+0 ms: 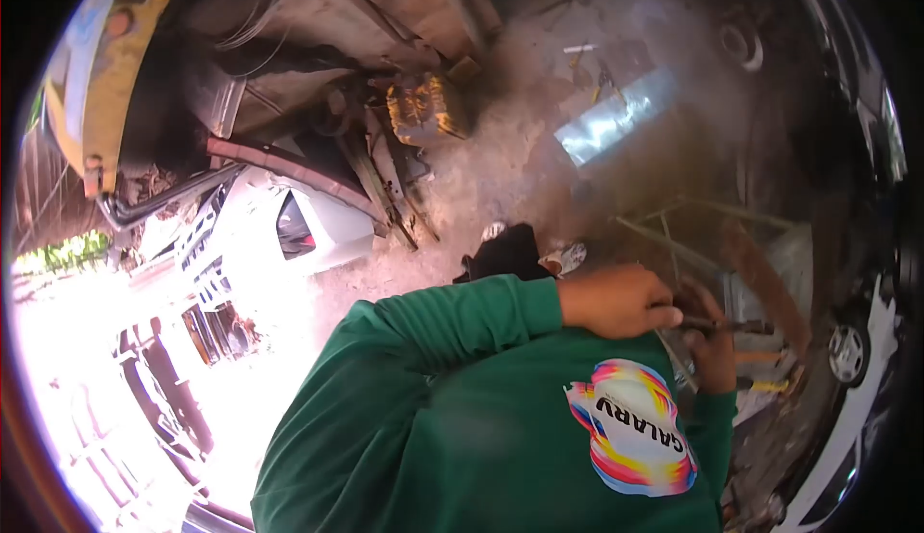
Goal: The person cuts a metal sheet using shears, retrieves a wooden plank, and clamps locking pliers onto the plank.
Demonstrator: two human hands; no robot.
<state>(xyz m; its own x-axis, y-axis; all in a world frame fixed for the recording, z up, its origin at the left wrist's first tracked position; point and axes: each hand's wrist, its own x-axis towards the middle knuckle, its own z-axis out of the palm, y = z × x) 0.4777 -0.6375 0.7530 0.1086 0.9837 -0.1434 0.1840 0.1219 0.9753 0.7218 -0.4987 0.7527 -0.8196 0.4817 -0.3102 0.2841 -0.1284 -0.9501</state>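
Pinching a dark rod (700, 323) — left grip (618, 302), right grip (710, 352) — green shirt (500, 427) reads "GALARY".

Dark rod (748, 326): slender, roughly straight, detail blurred
Pose: nearly level across the view
Held: left hand (619, 301), right hand (710, 345)

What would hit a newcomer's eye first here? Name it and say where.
First, the multicoloured print on the green shirt, lower right of centre. Just above it, the left hand and right hand hold a dark, slender object. Then a bright, shiny panel on the ground, upper right.
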